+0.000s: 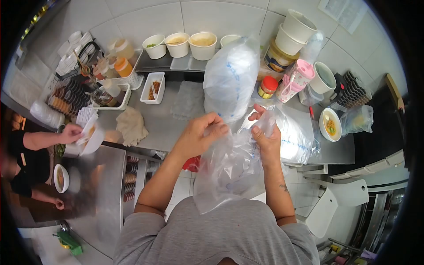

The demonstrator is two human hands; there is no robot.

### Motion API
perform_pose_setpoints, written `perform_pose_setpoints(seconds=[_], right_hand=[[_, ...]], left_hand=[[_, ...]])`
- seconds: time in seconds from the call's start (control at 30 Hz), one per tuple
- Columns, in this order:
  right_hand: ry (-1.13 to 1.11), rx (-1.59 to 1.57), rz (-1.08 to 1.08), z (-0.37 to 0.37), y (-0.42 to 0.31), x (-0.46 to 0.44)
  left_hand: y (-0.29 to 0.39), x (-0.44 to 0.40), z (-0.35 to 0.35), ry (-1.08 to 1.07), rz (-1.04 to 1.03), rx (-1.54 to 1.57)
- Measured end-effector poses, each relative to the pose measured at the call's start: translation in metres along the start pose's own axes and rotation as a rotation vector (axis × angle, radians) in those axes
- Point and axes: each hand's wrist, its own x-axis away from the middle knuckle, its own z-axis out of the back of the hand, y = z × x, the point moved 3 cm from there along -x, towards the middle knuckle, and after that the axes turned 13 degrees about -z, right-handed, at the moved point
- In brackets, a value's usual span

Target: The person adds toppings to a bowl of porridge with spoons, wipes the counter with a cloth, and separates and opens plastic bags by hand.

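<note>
A clear plastic bag point(227, 170) hangs between my two hands, in front of my chest. My left hand point(205, 134) is closed, its fingertips pinching the bag's upper left edge. On the other side, my right hand point(268, 138) grips the bag's upper right part between thumb and fingers. Just beyond them a bulky pack of clear bags point(232, 77) stands upright on the steel counter. Another shiny plastic pack point(289, 139) lies behind my right hand, partly hidden by it.
White tubs of food point(203, 46) line a raised shelf. A red-lidded jar point(267, 87), a pink bottle point(296, 79) and a noodle bowl point(330, 124) stand at right. A cloth point(131, 127) lies at left. A co-worker's hand point(72, 134) holds a white container. A white chair point(331, 207) is at lower right.
</note>
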Motion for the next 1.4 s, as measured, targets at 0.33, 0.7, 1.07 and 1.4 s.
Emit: perform_pose_setpoints(seconds=[0.33,0.7,1.07,1.4], right_hand=[[0.194,-0.101,-0.071,0.012,0.006,-0.002],[-0.128,-0.109,-0.206,-0.026,-0.005,-0.015],[-0.437,-0.516,-0.148,0.018,0.021,-0.028],[-0.636,0.075,-0.1,0.004,0.015,-0.021]], left_hand=[[0.032,-0.009,-0.008,-0.098,-0.08,0.004],[0.015,-0.02,-0.026,0.22,-0.408,-0.64],[0.029,-0.031,0.044,0.5,-0.293,1.087],[0.035,-0.007,0.043,0.447,-0.093,0.894]])
